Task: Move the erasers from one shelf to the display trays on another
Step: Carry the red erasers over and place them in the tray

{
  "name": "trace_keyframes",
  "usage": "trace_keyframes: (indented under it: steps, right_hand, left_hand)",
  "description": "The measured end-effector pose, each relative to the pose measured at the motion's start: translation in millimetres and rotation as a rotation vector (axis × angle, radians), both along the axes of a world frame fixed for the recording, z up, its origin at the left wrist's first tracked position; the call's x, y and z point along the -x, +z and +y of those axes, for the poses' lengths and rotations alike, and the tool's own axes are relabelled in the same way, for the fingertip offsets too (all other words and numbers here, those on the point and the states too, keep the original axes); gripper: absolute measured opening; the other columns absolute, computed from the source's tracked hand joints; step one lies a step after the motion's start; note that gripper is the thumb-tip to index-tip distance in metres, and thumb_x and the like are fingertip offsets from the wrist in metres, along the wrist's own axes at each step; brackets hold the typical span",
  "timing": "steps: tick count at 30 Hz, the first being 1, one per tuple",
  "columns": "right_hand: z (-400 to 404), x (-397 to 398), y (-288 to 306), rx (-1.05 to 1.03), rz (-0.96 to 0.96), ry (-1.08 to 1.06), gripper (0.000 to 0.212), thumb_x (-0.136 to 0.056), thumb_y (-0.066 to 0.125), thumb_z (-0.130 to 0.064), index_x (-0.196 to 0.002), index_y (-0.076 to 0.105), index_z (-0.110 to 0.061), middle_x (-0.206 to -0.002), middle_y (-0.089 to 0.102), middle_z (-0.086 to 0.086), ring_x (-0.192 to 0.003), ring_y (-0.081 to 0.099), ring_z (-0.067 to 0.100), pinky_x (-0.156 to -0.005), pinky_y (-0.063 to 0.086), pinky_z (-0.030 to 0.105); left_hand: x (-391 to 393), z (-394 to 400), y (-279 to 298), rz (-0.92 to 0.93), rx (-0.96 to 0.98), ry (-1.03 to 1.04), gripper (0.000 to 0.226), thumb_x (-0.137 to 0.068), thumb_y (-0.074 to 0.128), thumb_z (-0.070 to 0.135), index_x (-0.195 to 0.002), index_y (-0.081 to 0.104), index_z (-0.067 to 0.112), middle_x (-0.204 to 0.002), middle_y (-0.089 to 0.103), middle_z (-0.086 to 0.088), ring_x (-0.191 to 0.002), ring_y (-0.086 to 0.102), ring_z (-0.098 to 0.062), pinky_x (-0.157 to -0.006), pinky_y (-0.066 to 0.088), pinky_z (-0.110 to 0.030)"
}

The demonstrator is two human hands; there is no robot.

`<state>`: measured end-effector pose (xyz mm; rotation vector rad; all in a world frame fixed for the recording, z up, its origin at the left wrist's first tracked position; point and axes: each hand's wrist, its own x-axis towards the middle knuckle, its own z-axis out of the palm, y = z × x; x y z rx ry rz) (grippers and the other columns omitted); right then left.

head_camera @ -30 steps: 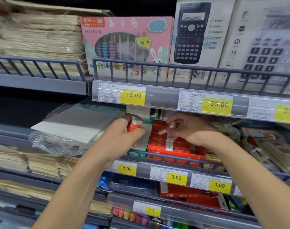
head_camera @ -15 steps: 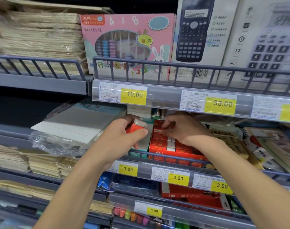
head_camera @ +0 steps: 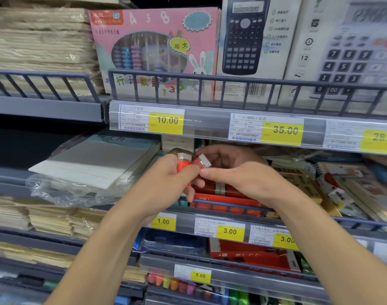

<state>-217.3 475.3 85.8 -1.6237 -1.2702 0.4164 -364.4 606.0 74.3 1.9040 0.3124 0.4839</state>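
Head view: left hand has its grip clenched round a stack of erasers, held upright just above the red display tray on the middle shelf. My read: it works as a buffer, so picks collect in one hand. Right hand pinches one eraser between thumb and fingertips, tilted, touching the left-hand stack; likely passing it across. More erasers sit in rows in the tray below the hands. Erasers: small blocks, orange-red sleeve, white end exposed, glossy wrap. Price tags line the shelf edge.
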Motion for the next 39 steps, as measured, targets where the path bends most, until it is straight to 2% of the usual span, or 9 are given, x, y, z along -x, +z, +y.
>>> trace_keyframes:
  steps: [3,6,10,14,17,21,26,35,39]
  right_hand:
    - [-5.9,-7.6,-4.9,-0.059,0.113,0.006,0.027,-0.085,0.079,-0.019,-0.111,0.071,-0.017,-0.103,0.076,0.001,-0.092,0.071,0.015,-0.082,0.055,0.026]
    - [-17.8,-22.3,-8.9,-0.093,0.238,-0.009,0.040,-0.077,0.082,-0.042,-0.109,0.077,-0.017,-0.112,0.076,0.003,-0.107,0.070,0.026,-0.093,0.053,0.038]
    - [-25.1,-35.8,-4.7,-0.141,0.392,-0.118,0.020,-0.079,0.081,-0.035,-0.088,0.082,-0.017,-0.099,0.078,0.010,-0.098,0.072,0.030,-0.075,0.057,0.030]
    - [-31.0,-51.6,-0.4,0.272,-0.161,-0.533,0.051,-0.077,0.052,-0.081,-0.086,0.074,-0.035,-0.074,0.075,-0.013,-0.071,0.068,0.009,-0.068,0.047,0.028]
    - [-31.4,-51.9,3.0,0.481,-0.505,-0.450,0.044,-0.090,0.042,-0.074,-0.124,0.055,-0.050,-0.099,0.063,-0.024,-0.086,0.058,0.005,-0.071,0.042,0.024]
    - [-21.9,-48.7,-1.0,0.502,-0.548,-0.428,0.036,-0.089,0.067,-0.053,-0.119,0.056,-0.038,-0.106,0.060,-0.016,-0.097,0.059,0.011,-0.081,0.046,0.028]
    - [-11.6,-46.7,-3.2,0.485,-0.619,-0.447,0.023,-0.089,0.070,-0.047,-0.110,0.065,-0.039,-0.116,0.065,-0.014,-0.104,0.060,0.013,-0.079,0.040,0.025]
    - [-11.0,-39.7,2.4,0.525,-0.721,-0.396,0.034,-0.097,0.057,-0.051,-0.125,0.068,-0.036,-0.135,0.061,-0.011,-0.118,0.058,0.017,-0.092,0.043,0.026]
    - [-18.1,-30.6,6.3,0.403,-0.631,-0.354,0.044,-0.092,0.056,-0.061,-0.135,0.050,-0.051,-0.124,0.060,-0.023,-0.095,0.057,-0.003,-0.069,0.039,0.011]
  left_hand:
    - [-2.4,-0.2,-0.4,-0.031,0.125,-0.011,0.027,-0.108,0.050,0.021,-0.097,0.073,0.012,-0.085,0.079,-0.007,-0.057,0.067,-0.025,-0.067,0.060,-0.035]
    - [-3.6,7.7,-5.3,-0.029,0.137,0.082,0.022,-0.107,0.050,0.019,-0.102,0.070,0.011,-0.084,0.079,-0.006,-0.060,0.064,-0.029,-0.064,0.053,-0.035]
    - [-3.6,14.0,-8.5,-0.026,0.063,0.197,0.019,-0.092,0.058,0.029,-0.085,0.055,0.012,-0.067,0.040,-0.006,-0.063,0.033,-0.024,-0.058,0.032,-0.036]
    - [-3.1,8.0,-1.6,-0.001,0.081,0.201,0.020,-0.081,0.053,0.036,-0.079,0.043,0.018,-0.072,0.032,-0.007,-0.063,0.027,-0.020,-0.059,0.023,-0.038]
    - [-5.9,10.0,-5.9,0.013,0.112,0.184,0.029,-0.092,0.048,0.035,-0.082,0.051,0.009,-0.067,0.041,-0.008,-0.056,0.034,-0.018,-0.052,0.028,-0.028]
    - [-4.9,12.2,-10.9,-0.018,0.020,0.139,0.012,-0.103,0.053,0.018,-0.100,0.064,0.014,-0.067,0.066,0.005,-0.051,0.055,-0.013,-0.056,0.048,-0.023]
    - [-3.1,13.0,-11.9,-0.061,-0.014,0.091,0.008,-0.102,0.062,0.020,-0.104,0.070,0.018,-0.069,0.072,0.004,-0.059,0.066,-0.011,-0.061,0.047,-0.008]
    - [-4.9,11.6,-10.8,-0.067,-0.053,0.147,0.011,-0.100,0.065,0.029,-0.106,0.072,0.035,-0.072,0.077,-0.001,-0.073,0.071,-0.004,-0.074,0.045,-0.028]
    - [-7.2,10.0,-9.6,-0.082,0.003,0.153,0.014,-0.095,0.072,0.027,-0.107,0.072,0.034,-0.085,0.080,0.003,-0.078,0.075,-0.010,-0.076,0.051,-0.030]
